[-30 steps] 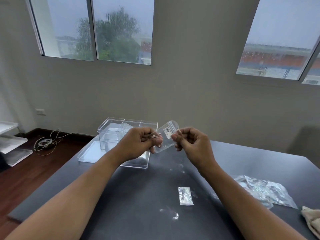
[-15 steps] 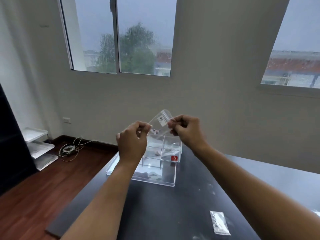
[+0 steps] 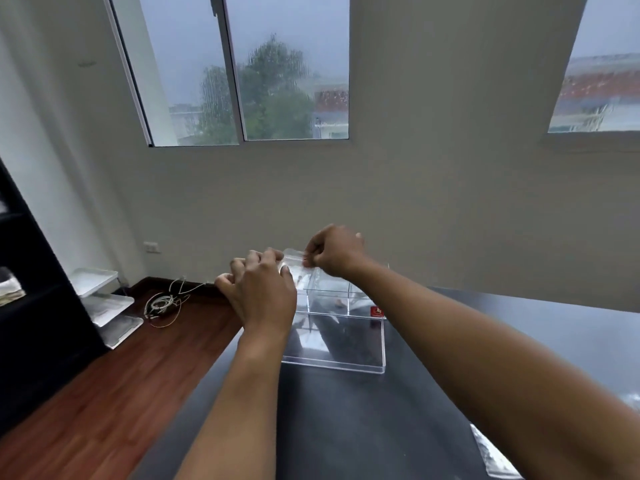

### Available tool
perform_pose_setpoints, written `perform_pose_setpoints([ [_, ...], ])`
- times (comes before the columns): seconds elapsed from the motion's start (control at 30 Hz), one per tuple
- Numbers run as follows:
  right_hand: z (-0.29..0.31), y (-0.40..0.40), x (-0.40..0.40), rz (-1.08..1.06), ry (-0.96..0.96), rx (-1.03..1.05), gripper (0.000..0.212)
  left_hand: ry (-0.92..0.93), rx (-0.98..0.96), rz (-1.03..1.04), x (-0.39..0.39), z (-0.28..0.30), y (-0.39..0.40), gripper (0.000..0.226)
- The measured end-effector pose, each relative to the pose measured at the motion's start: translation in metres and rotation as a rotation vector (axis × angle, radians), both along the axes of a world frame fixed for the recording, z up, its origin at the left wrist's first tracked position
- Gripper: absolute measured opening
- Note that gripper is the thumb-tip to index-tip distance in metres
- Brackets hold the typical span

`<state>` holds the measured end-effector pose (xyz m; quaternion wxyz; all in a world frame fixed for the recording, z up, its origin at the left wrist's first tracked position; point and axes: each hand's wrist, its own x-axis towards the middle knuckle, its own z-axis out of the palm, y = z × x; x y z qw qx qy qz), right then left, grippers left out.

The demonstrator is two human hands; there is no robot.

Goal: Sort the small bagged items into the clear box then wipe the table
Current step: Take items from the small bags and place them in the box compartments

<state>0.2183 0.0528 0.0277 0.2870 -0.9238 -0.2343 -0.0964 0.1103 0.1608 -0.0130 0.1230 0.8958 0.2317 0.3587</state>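
Both hands are holding a small clear bag [image 3: 294, 259] over the far part of the clear box [image 3: 341, 337]: the left hand [image 3: 259, 292] is pinching its left side, the right hand [image 3: 334, 252] its top edge with curled fingers. The left hand is blocking the box's left end, and the right forearm is covering part of another bag [image 3: 493, 455] lying on the dark table [image 3: 363, 427] near its front edge. White trays [image 3: 104, 303] and a coiled cable [image 3: 162, 303] are sitting on the wooden floor [image 3: 86, 393] beside a black shelf [image 3: 34, 306], under rain-streaked windows [image 3: 242, 71].
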Motion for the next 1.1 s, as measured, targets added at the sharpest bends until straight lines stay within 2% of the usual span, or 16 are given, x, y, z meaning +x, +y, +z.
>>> perform_pose_setpoints([
  [0.07, 0.005, 0.009, -0.001, 0.000, -0.060, -0.132, 0.012, 0.068, 0.034, -0.033, -0.001, 0.000, -0.003, 0.019],
  [0.17, 0.012, 0.018, 0.001, 0.007, -0.097, -0.271, 0.017, 0.250, 0.062, -0.071, -0.002, -0.001, -0.008, 0.040],
  [0.27, 0.017, 0.023, 0.005, 0.010, -0.065, -0.354, 0.021, 0.354, 0.025, -0.102, -0.002, -0.004, -0.012, 0.056],
  [0.37, 0.022, 0.028, 0.005, 0.013, -0.049, -0.468, 0.025, 0.358, 0.016, -0.115, -0.001, -0.005, -0.012, 0.054],
  [0.5, 0.026, 0.036, -0.001, 0.080, -0.131, -0.692, 0.017, 0.318, 0.031, -0.126, 0.000, -0.006, -0.013, 0.052],
  [0.63, 0.025, 0.038, -0.007, 0.131, -0.153, -0.820, 0.020, 0.392, 0.029, -0.156, 0.001, -0.008, -0.012, 0.059],
  [0.7, 0.022, 0.037, -0.005, 0.125, -0.126, -0.794, 0.022, 0.401, 0.062, -0.155, 0.001, -0.008, -0.012, 0.060],
  [0.8, 0.017, 0.033, -0.001, 0.110, -0.138, -0.696, 0.012, 0.399, 0.042, -0.151, 0.002, -0.007, -0.013, 0.060],
  [0.87, 0.019, 0.024, -0.002, 0.120, -0.138, -0.607, 0.021, 0.383, 0.036, -0.143, 0.001, -0.007, -0.014, 0.059],
  [0.93, 0.024, 0.009, -0.007, 0.145, -0.171, -0.481, 0.020, 0.347, 0.062, -0.131, -0.001, -0.006, -0.015, 0.055],
  [1.0, 0.028, -0.008, -0.016, 0.143, -0.219, -0.371, 0.016, 0.233, 0.131, -0.142, -0.002, -0.004, -0.018, 0.051],
  [1.1, 0.027, -0.042, -0.032, 0.085, -0.288, -0.298, 0.020, -0.051, 0.205, -0.262, -0.003, 0.000, -0.029, 0.040],
])
